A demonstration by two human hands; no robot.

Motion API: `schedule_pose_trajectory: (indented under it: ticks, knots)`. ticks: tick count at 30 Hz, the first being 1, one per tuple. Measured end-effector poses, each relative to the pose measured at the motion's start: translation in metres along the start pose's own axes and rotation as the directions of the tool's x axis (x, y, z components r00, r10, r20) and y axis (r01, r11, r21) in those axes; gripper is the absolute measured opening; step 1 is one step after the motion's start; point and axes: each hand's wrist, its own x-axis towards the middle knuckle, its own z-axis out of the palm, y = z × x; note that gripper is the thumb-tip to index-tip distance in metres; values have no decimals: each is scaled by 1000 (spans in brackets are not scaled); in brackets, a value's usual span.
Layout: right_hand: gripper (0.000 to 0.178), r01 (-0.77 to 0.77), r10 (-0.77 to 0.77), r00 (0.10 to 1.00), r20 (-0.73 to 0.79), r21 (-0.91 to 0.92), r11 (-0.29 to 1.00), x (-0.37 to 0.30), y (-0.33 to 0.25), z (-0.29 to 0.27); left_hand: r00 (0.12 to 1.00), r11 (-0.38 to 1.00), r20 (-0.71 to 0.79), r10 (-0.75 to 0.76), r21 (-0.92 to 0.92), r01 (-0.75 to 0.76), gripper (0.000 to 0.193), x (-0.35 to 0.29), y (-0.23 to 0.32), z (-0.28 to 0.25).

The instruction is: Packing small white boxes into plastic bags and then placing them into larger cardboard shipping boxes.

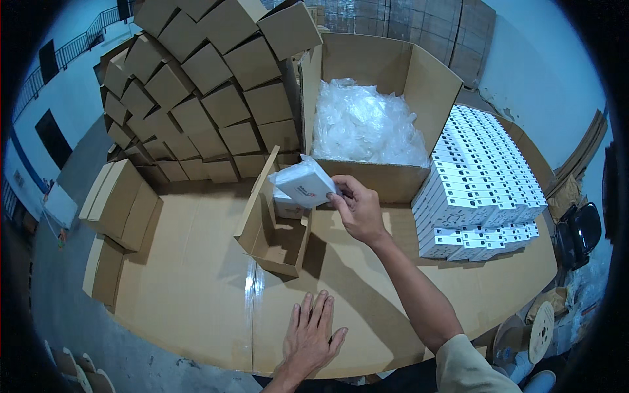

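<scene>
My right hand (357, 206) pinches a small white box (304, 185) by its right edge; clear plastic wrap bunches at its far left corner. That box hangs tilted over an open brown cardboard carton (298, 269), whose lid flap stands raised on the left. Inside the carton, another white packet (287, 208) sits at the far end, partly hidden by the held box, and the near end shows bare cardboard. Nearer to me, my left hand (311, 331) lies flat on the cardboard-covered table (190, 288), fingers spread, holding nothing.
A large carton (367, 178) full of clear plastic bags (367, 124) stands beyond. White boxes (481, 177) are stacked in rows on the right. Brown cartons (216, 98) pile up at the far left, with several more (121, 206) at the table's left edge. A spool (540, 332) is at lower right.
</scene>
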Motion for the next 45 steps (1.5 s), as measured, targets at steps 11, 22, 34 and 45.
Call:
schedule_pose_trajectory:
  ticks: [11, 22, 34, 45]
  knots:
    - [29, 137, -75, 981, 178, -371, 918, 15, 2, 6, 999, 1000, -43, 11, -24, -12, 74, 2, -3, 1]
    - [24, 333, 30, 894, 447, -707, 624, 33, -6, 45, 999, 999, -28, 19, -37, -20, 73, 4, -3, -2]
    - [13, 410, -27, 881, 473, -732, 544, 32, 11, 57, 1000, 1000, 23, -20, -4, 20, 79, 14, -2, 3]
    - [28, 285, 21, 911, 411, -667, 689, 13, 8, 39, 998, 998, 9, 59, 28, -59, 79, 73, -5, 25]
